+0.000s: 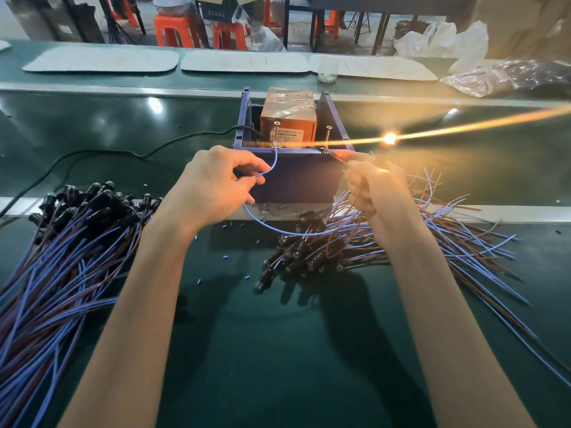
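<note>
The left hand (213, 183) pinches a blue wire (273, 163) between thumb and curled fingers. The wire's bare end rises to a screw terminal on the purple test box (296, 180), at 12 o'clock from the hands. The right hand (375, 186) is curled tightly round a brown wire (338, 158) that reaches the box's other terminal. A lit lamp (390, 138) glows just above that hand's fingertips. An orange transformer (289, 118) sits inside the box. Bundles of wired lamps lie on the green surface (278, 335), one bundle (61, 242) at 9 o'clock and another (448, 242) at 3 o'clock under the right hand.
</note>
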Demonstrator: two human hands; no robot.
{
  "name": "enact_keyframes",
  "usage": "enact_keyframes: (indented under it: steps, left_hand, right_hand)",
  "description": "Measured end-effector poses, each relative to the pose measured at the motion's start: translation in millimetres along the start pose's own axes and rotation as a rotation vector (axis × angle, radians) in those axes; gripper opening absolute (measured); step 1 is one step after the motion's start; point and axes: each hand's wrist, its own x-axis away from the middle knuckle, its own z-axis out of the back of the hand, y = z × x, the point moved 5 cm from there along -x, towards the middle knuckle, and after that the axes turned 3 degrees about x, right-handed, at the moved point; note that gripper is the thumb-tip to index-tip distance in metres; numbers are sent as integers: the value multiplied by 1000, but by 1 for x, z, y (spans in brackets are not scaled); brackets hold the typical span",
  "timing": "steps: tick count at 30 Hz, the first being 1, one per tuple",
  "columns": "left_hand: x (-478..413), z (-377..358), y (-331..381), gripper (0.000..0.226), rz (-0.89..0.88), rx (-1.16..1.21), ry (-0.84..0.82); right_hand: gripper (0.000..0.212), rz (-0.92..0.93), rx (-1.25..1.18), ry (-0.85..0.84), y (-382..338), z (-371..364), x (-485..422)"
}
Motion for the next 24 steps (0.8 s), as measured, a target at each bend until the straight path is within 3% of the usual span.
enact_keyframes:
  steps: [12,16,19,21,24]
  left_hand:
    - [-1,2,0,25,-12,13,0]
    - [-2,3,-3,20,-2,16,-27]
    - [-1,-3,-5,16,16,-14,-131]
    - [1,-7,-10,14,40,-97,-272]
    - [9,-8,-25,14,125,-268,-540]
  right_hand:
    - [28,-91,-77,66,-2,11,-8]
    - [40,-111,267,164,-12,36,-12]
    - [48,-75,334,204,-22,55,-9]
    - [46,-30,239,215,-32,61,-4]
    - [43,125,36,373,-52,75,8]
